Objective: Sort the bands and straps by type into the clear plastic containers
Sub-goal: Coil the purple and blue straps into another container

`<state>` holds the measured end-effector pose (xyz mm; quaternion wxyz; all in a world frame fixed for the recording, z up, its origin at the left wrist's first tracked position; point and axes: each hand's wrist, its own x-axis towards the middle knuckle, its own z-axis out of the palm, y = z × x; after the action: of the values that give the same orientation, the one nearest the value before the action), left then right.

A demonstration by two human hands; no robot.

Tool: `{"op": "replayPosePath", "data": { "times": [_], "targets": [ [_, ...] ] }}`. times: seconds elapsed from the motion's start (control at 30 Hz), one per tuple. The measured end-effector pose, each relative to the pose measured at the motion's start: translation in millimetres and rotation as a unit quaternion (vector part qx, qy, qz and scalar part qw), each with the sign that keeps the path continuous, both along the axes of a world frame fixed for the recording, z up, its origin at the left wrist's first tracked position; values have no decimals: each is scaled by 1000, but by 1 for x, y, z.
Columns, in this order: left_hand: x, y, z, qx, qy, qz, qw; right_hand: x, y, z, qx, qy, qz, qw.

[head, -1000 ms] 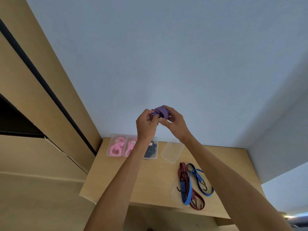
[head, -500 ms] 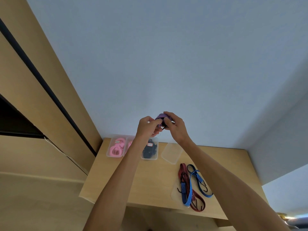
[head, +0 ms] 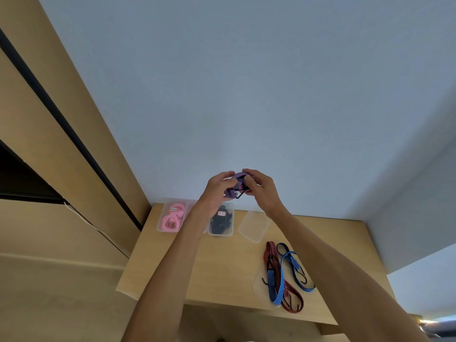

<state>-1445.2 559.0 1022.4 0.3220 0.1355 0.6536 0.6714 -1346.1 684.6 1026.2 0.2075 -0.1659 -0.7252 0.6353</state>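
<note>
Both hands hold a bundled purple strap (head: 237, 185) with a black hook, raised above the back of the wooden table (head: 222, 267). My left hand (head: 218, 187) grips its left side and my right hand (head: 261, 187) grips its right side. Under them stand clear plastic containers: one with pink bands (head: 172, 217), one partly hidden by my left forearm, and one with black straps (head: 221, 220). A clear lid (head: 254, 226) lies to the right of them. Red (head: 291, 292) and blue (head: 277, 285) hooked straps lie on another clear lid near the front right.
A pale wall rises behind the table. Wooden cabinet panels (head: 61, 134) with a dark gap stand to the left. The table's front edge runs across the lower part of the view.
Both hands have come down a little with the purple strap and kept working it; a black hook now shows beneath the bundle.
</note>
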Motion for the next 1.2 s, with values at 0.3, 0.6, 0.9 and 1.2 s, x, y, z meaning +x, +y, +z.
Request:
{"op": "replayPosePath", "data": {
  "times": [0.3,0.6,0.9,1.2],
  "targets": [
    [2,3,-16,57,8,42,997,-3,2,-4,-59,-12,-34,998],
    [3,10,-22,78,-41,106,991,-7,2,-6,-15,-41,-63,997],
    [5,5,-23,76,-70,85,991,-10,0,-8,45,-61,-120,990],
    [4,-1,-22,75,-35,7,997,-13,3,-4,56,-54,-108,991]
  ]
}}
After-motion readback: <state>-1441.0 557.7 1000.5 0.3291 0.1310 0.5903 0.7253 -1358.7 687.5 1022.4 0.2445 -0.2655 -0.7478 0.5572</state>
